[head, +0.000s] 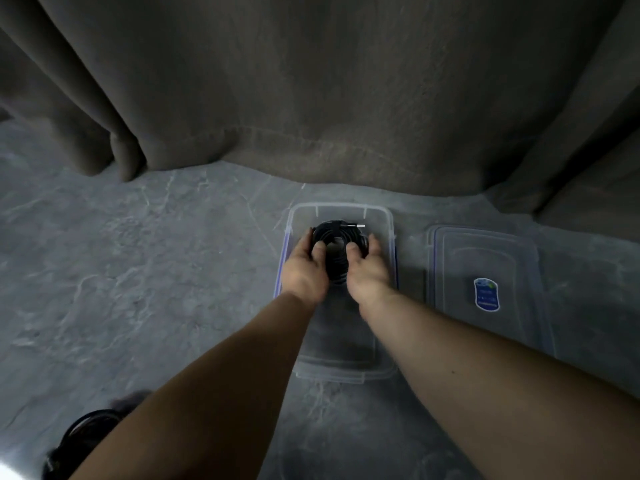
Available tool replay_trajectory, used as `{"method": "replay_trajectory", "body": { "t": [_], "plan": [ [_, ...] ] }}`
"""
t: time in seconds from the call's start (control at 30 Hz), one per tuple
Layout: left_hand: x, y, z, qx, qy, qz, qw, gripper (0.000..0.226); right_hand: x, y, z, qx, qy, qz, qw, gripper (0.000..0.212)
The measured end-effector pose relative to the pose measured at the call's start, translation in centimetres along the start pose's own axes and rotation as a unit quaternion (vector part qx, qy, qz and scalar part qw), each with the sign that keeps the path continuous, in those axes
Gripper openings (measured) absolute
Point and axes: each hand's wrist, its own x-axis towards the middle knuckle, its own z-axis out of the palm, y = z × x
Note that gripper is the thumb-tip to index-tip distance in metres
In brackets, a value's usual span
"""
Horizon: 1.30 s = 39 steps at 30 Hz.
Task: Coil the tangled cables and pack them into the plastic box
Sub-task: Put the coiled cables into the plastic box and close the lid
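A black coil (337, 242) of cable, its plug end pointing right past the fingertips, sits gripped between both hands' fingers (373, 244) inside the far end of a clear, open, lidless box (388, 216).

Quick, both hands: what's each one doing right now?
Left hand: grips the left side of the coiled black cable in the plastic box.
Right hand: grips the coil's right side.
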Motion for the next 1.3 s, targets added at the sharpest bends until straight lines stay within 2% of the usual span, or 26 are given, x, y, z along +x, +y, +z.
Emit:
{"method": "replay_trajectory", "body": {
  "t": [0.33,0.47,0.57,0.67,0.77,0.9,0.97,1.07,1.2,1.3],
  "plan": [
    [0.4,-0.3,0.0,0.006,-0.012,0.004,1.000,0.049,0.7,0.9,0.8,-0.034,-0.016,-0.033,0.999,0.062],
    [-0.5,0.3,-0.1,-0.035,-0.017,-0.006,0.999,0.053,0.1,0.5,0.8,-0.090,-0.012,-0.056,0.994,0.062],
    [-1.7,1.0,-1.0,-0.069,-0.015,0.009,0.997,0.054,-1.6,0.1,0.3,-0.139,-0.008,-0.101,0.985,0.063],
    [-3.9,1.9,-3.0,-0.136,0.005,0.029,0.990,0.052,-4.2,-0.9,-0.2,-0.144,-0.025,-0.170,0.975,0.064],
    [-6.3,1.8,-5.7,-0.172,0.058,0.038,0.983,0.048,-7.5,-2.7,0.5,-0.133,-0.082,-0.225,0.962,0.062],
    [-9.1,0.3,-10.1,-0.174,0.187,0.032,0.966,0.045,-11.7,-4.4,4.7,-0.131,-0.178,-0.290,0.931,0.061],
    [-10.5,-1.3,-12.8,-0.153,0.261,0.010,0.953,0.045,-13.7,-4.5,7.4,-0.144,-0.240,-0.288,0.916,0.060],
    [-12.9,-5.2,-16.6,-0.061,0.343,-0.037,0.937,0.049,-15.9,-3.5,11.0,-0.174,-0.309,-0.277,0.893,0.060],
    [-16.0,-10.7,-20.2,0.047,0.417,-0.123,0.899,0.055,-18.3,-1.5,14.8,-0.241,-0.388,-0.232,0.859,0.067],
    [-17.8,-13.7,-21.6,0.088,0.438,-0.184,0.876,0.060,-19.8,0.2,17.0,-0.271,-0.427,-0.215,0.835,0.071]
  ]
}}
